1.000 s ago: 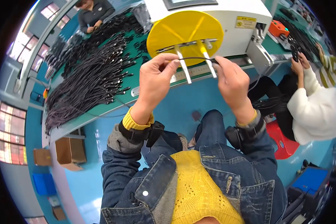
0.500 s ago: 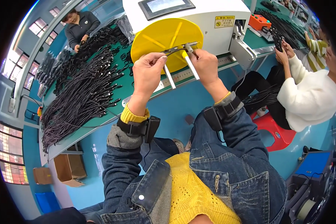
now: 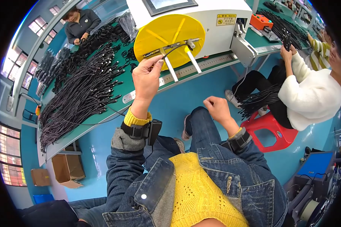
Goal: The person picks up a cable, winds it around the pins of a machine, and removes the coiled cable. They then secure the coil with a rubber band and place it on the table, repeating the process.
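My left hand is raised in front of the yellow disc on the machine's front. Its thumb and forefinger pinch a thin black cable, which runs across to the clamp at the disc's centre. Two white rods stick out from the disc toward me, one close to my left fingertips. Away from the machine, over the floor, my right hand has its fingers curled in, with nothing visible in them.
A white machine with a screen stands on the green bench, a metal ruler along its edge. Bundled black cables are heaped at left. A co-worker in white sits at right by a red stool; another person works far left.
My right hand has left the disc's clamp and dropped back toward me, to the lower right. My left hand keeps its pinch on the cable, slightly lower and left.
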Demonstrator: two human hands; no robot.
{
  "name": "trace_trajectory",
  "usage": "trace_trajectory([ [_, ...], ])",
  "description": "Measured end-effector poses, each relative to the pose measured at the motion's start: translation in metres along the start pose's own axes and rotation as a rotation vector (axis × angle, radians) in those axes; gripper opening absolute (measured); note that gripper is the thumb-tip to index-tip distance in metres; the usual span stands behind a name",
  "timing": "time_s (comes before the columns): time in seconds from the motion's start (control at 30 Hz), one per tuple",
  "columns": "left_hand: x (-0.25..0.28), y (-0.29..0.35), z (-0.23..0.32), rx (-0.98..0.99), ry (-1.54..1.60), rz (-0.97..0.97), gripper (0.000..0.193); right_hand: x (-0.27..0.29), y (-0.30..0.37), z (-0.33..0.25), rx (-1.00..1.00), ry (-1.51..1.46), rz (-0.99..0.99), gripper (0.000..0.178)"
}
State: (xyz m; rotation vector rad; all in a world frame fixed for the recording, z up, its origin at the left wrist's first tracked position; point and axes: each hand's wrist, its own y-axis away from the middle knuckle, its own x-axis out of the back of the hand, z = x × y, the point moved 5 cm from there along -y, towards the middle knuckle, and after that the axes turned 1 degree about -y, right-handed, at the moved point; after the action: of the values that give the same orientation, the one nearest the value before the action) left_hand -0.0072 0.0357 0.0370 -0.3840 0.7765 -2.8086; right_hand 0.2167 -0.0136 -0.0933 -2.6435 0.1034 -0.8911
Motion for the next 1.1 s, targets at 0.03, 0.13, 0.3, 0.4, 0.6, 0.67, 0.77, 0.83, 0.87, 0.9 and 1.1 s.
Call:
trace_trajectory([
  [0.03, 0.002, 0.001, 0.002, -0.026, -0.027, 0.019, 0.016, -0.003, 0.006, 0.001, -0.021, -0.012, -0.028, 0.016],
  [0.13, 0.007, 0.005, 0.011, -0.076, -0.082, 0.058, 0.017, -0.007, 0.014, 0.002, -0.063, -0.033, -0.081, 0.016],
  [0.3, 0.005, 0.016, 0.043, -0.394, -0.38, 0.048, 0.02, -0.011, 0.019, 0.004, -0.131, -0.079, -0.143, 0.017],
  [0.4, 0.004, 0.023, 0.049, -0.448, -0.432, 0.052, 0.021, -0.013, 0.019, 0.005, -0.169, -0.106, -0.168, 0.017],
  [0.6, -0.003, 0.039, 0.051, -0.41, -0.424, 0.02, 0.025, -0.018, 0.021, 0.012, -0.249, -0.123, -0.223, 0.018],
  [0.67, -0.004, 0.044, 0.049, -0.396, -0.409, 0.026, 0.026, -0.02, 0.021, 0.013, -0.244, -0.128, -0.226, 0.018],
  [0.77, -0.008, 0.048, 0.046, -0.387, -0.396, 0.004, 0.03, -0.021, 0.02, 0.013, -0.235, -0.139, -0.225, 0.018],
  [0.83, -0.012, 0.051, 0.045, -0.383, -0.377, 0.017, 0.03, -0.019, 0.019, 0.013, -0.252, -0.156, -0.23, 0.018],
  [0.87, -0.014, 0.052, 0.045, -0.379, -0.358, 0.031, 0.031, -0.018, 0.019, 0.013, -0.26, -0.165, -0.231, 0.017],
  [0.9, -0.014, 0.052, 0.045, -0.376, -0.339, 0.045, 0.031, -0.017, 0.017, 0.012, -0.262, -0.166, -0.229, 0.017],
  [1.1, -0.026, 0.043, 0.06, -0.498, -0.441, 0.002, 0.031, 0.018, -0.013, -0.022, -0.061, -0.26, -0.091, 0.016],
])
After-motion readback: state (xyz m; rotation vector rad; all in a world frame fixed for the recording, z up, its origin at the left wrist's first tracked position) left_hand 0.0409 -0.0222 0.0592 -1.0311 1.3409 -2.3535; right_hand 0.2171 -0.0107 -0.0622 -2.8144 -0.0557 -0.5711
